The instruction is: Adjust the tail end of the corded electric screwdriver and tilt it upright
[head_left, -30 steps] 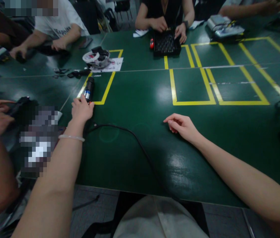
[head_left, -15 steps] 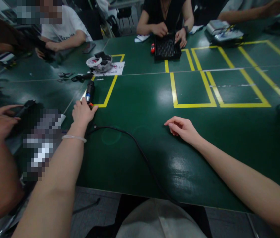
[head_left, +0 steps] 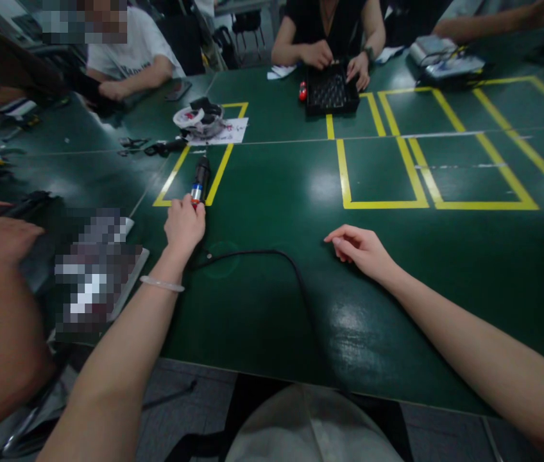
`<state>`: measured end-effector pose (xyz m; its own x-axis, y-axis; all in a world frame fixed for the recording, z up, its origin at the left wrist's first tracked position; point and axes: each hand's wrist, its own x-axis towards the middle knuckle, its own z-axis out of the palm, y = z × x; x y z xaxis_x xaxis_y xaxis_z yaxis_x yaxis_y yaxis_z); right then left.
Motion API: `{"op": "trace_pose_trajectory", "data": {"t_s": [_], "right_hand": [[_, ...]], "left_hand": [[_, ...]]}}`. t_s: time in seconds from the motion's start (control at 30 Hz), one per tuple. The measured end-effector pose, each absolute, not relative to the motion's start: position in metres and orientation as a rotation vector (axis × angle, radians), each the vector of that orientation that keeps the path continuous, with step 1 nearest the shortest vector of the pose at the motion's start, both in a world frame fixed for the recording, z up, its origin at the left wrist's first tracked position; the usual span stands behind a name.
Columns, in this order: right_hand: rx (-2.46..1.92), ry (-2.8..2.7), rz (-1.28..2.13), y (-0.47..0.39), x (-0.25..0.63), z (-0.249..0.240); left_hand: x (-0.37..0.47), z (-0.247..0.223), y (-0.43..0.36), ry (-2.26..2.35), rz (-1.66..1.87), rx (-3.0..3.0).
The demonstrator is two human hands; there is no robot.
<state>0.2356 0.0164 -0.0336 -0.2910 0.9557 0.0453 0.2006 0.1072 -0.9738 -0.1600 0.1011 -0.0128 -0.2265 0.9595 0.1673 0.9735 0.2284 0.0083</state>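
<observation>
My left hand (head_left: 184, 224) is closed around an electric screwdriver (head_left: 199, 178) with a black body, a blue and silver band and some red near the grip. Its tip points away from me, and the fingers hide its rear part. From below the hand a black cord (head_left: 272, 251) curves over the green table (head_left: 262, 308) to the front edge. My right hand (head_left: 356, 245) rests on the table to the right, holding nothing. Its index finger reaches out and the other fingers curl loosely, with a gap to the thumb.
Yellow tape (head_left: 382, 205) marks rectangles on the table. A tape roll (head_left: 188, 117) and a bundle lie on a paper (head_left: 238, 130). Across the table, a person's hands work at a black tray (head_left: 332, 106). Another person's arm (head_left: 2, 276) is close on my left, beside a blurred-out item (head_left: 130, 276).
My left hand has moved right and slightly nearer with the screwdriver, and the cord has shifted with it. My right hand stays in nearly the same place.
</observation>
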Motion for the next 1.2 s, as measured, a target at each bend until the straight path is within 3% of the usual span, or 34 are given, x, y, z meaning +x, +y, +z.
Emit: {"op": "trace_pose_trajectory", "data": {"t_s": [0.83, 0.93, 1.1, 1.2], "right_hand": [[-1.011, -2.055, 0.821, 0.018, 0.225, -0.032], [-1.043, -1.963, 0.961, 0.017, 0.222, -0.031], [-1.131, -1.469, 1.584, 0.013, 0.217, -0.026], [-1.110, -1.266, 1.763, 0.012, 0.217, -0.024]], "left_hand": [[0.035, -0.004, 0.006, -1.624, -0.135, -2.697], [0.034, -0.006, 0.007, -1.582, -0.156, -2.760], [0.025, -0.008, 0.011, -1.577, -0.221, -2.862], [0.022, -0.009, 0.012, -1.582, -0.253, -2.888]]}}
